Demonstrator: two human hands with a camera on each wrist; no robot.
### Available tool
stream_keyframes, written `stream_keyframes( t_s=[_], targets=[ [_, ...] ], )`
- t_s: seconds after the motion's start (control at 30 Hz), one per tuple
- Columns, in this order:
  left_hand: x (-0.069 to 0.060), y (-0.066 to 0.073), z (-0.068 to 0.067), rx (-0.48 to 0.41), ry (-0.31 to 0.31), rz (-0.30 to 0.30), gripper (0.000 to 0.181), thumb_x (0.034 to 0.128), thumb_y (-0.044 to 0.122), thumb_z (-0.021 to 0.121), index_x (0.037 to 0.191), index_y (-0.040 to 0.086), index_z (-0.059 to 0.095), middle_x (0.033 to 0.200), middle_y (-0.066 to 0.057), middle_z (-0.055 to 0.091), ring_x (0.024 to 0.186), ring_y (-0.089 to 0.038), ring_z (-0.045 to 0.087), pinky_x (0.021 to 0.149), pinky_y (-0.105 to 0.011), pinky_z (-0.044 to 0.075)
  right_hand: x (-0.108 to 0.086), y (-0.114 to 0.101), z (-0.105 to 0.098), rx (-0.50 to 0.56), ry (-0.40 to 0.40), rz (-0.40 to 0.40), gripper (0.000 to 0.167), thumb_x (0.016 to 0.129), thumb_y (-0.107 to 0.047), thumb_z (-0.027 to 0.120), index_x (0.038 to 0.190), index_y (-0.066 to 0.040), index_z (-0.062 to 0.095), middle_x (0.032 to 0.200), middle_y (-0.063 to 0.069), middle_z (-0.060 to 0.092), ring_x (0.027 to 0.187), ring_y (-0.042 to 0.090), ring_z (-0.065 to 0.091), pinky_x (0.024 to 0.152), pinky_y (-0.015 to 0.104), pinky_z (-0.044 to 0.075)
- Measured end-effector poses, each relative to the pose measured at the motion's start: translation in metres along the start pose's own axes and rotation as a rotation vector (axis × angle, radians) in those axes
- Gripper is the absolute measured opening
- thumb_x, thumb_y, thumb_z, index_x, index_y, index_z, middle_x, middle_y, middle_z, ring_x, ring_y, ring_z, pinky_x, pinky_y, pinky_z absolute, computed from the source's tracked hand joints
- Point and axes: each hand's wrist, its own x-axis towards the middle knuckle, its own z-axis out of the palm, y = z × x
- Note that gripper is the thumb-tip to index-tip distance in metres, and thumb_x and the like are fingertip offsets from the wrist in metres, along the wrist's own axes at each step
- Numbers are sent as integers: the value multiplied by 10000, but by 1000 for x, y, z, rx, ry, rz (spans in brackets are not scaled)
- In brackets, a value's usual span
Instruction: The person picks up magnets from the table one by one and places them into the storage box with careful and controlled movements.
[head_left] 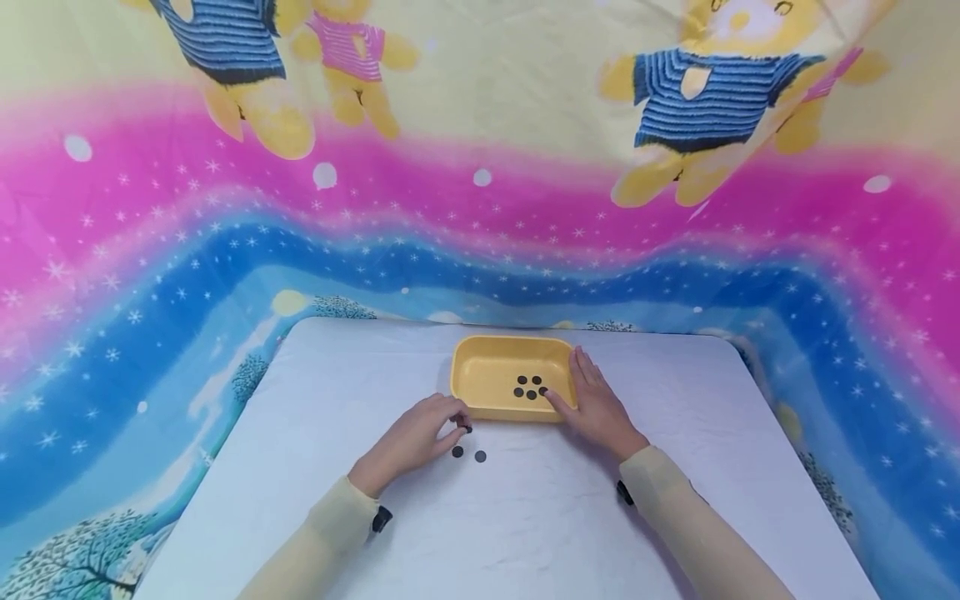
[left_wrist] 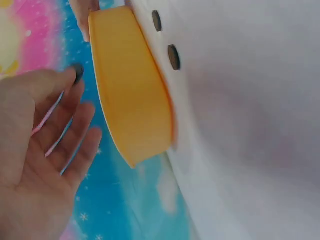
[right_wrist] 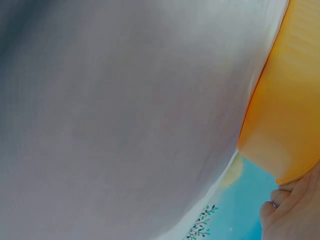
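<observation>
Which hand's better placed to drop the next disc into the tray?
Left, probably: the left hand pinches a black disc by the near-left corner of the yellow tray; the right hand rests against its right end.

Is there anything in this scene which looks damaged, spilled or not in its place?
Nothing looks damaged or spilled. The yellow tray stands upright on the white table, with five dark discs inside. Two loose discs lie on the table in front of the tray, apart from the others, but that seems ordinary for work in progress.

Tray (head_left: 480, 375) open abv; R grip (head_left: 600, 412) rt.
</observation>
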Motion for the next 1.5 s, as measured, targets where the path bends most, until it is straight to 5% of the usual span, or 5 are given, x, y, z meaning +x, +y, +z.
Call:
stream_keyframes(
  t_s=[0.37,0.8,1.0,1.5],
  targets=[
    [40,1,2,19,132,-30,136,1009,166,773,1122,206,707,1051,97,728,1008,-116,645,879,-322,577,2,-1,-1,-1,6,-1,1046,1060,-717,446,1713,-8,38,1805,173,16,1662,382,65,1340,566,139],
    [87,-11,11,11,86,-62,97,1015,163,753,1086,212,711,1017,83,714,997,-138,661,918,-362,561,3,0,-4,5,0,5,1054,1063,-704,455,1710,1,14,1800,193,-4,1661,391,51,1342,561,126],
    [107,-16,17,22,73,-83,72,1023,180,750,1064,224,711,1007,85,710,955,-113,662,830,-316,565,3,-2,-5,10,18,-3,1056,1059,-701,472,1710,8,38,1800,186,4,1657,404,75,1342,560,132],
    [137,-24,33,-25,-15,-172,43,1071,253,695,1097,222,709,994,115,701,843,-79,618,741,-286,535,0,-4,0,7,8,13,1063,1053,-727,451,1714,-15,20,1803,177,3,1661,384,66,1338,566,149]
  ],
)
